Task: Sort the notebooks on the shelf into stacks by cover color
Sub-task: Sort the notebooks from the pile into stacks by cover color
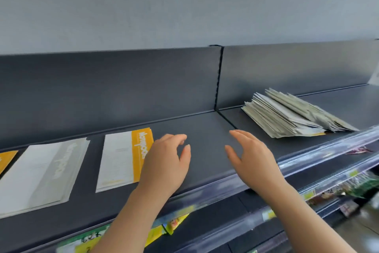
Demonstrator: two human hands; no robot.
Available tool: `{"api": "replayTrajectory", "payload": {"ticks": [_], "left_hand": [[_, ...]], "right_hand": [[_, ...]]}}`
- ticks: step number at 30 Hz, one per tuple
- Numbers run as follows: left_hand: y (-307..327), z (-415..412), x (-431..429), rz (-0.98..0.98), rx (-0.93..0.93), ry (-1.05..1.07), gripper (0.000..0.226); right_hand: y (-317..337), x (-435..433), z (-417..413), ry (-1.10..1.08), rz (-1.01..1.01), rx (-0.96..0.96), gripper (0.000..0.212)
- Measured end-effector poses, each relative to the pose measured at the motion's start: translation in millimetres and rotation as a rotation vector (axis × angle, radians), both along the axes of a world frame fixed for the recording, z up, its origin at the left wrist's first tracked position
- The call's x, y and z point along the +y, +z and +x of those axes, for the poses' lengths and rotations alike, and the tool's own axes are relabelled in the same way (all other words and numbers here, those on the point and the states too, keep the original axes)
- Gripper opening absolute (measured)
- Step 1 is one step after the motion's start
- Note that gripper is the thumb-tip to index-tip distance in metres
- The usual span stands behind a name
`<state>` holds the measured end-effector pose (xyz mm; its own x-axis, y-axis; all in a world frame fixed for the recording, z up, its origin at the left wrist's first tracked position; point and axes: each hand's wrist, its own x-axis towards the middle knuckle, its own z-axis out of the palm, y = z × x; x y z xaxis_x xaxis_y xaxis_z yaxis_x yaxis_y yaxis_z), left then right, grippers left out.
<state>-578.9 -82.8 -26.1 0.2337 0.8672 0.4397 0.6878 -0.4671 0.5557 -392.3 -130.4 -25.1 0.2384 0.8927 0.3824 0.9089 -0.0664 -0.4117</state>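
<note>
On the dark grey shelf (205, 129) lie thin notebooks. A white notebook with an orange band (123, 156) lies left of centre. My left hand (166, 162) hovers over its right edge, fingers loosely bent, holding nothing. My right hand (254, 158) hangs open over the bare shelf, fingers relaxed. A stack with a white and grey cover (39, 172) lies further left. An orange cover (6, 159) shows at the left edge. A fanned, untidy pile of several notebooks (291, 113) sits at the right, about a hand's width beyond my right hand.
A dark back panel (123, 88) rises behind the shelf, with a vertical seam (218, 78) where two shelf sections meet. A clear price rail (307, 162) runs along the front edge. Lower shelves (338, 189) hold colourful goods.
</note>
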Motion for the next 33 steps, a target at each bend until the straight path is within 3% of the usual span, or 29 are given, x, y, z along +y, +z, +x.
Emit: {"api": "replayTrajectory", "payload": {"ticks": [7,12,16,23,33], "left_hand": [[9,128,-9,-0.066,-0.135,-0.06,0.031],[18,196,-6,-0.099,-0.141,-0.127,0.027],[27,240,7,-0.083,-0.128,-0.195,0.009],[36,308,42,-0.049,-0.132,-0.29,0.015],[41,417,68,-0.016,-0.081,-0.338,0.013]], "right_hand": [[1,-21,126,-0.053,0.004,0.045,0.045],[4,-27,191,-0.123,0.005,0.106,0.043],[8,-21,234,-0.19,0.016,0.142,0.044],[11,-4,298,-0.286,0.038,0.183,0.043],[-5,40,412,-0.325,-0.079,0.235,0.04]]}}
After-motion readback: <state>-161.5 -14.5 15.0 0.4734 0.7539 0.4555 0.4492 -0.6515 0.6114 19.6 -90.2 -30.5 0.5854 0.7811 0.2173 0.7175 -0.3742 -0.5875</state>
